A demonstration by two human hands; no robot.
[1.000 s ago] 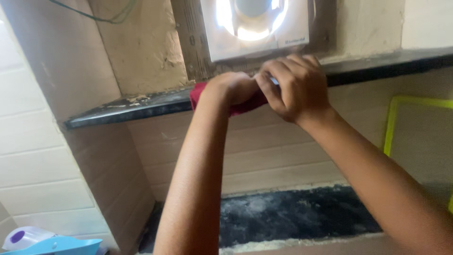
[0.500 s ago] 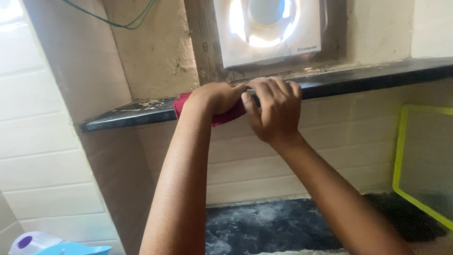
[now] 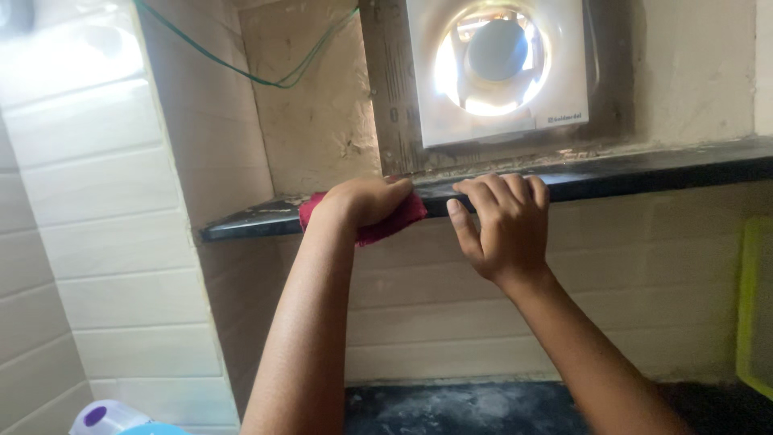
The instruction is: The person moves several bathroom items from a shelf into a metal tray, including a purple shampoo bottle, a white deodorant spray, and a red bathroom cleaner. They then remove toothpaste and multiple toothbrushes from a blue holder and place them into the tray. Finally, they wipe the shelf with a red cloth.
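Crumpled red cloth (image 3: 393,221) lies on the front edge of the long black stone shelf (image 3: 644,171), its long axis running along the shelf, left to right, with its lower part hanging just over the lip. The left hand (image 3: 364,200) lies on top of the cloth with fingers curled down, pressing it against the shelf, knuckles pointing right. Just beside it, the right hand (image 3: 501,225) is hooked over the shelf's edge, four fingers bent onto the top surface and the thumb pointing up along the front face; it holds nothing but the ledge, and a small gap parts it from the cloth.

Right behind the hands, a white square exhaust fan (image 3: 499,68) with a round opening, bright with daylight, sits in a worn wooden frame (image 3: 390,89) that stands on the shelf. Gritty crumbs and dust lie along the shelf below the frame. A thin green wire (image 3: 241,72) droops across the rough plaster wall to the upper left. Cream wall tiles (image 3: 105,242) cover the left side and the wall under the shelf.

Below, a dusty dark countertop (image 3: 483,407) shows between the forearms. A yellow-green bordered panel (image 3: 753,306) leans at the right edge. At the bottom left sits a white plastic container with a purple spot (image 3: 105,417); its label cannot be made out.
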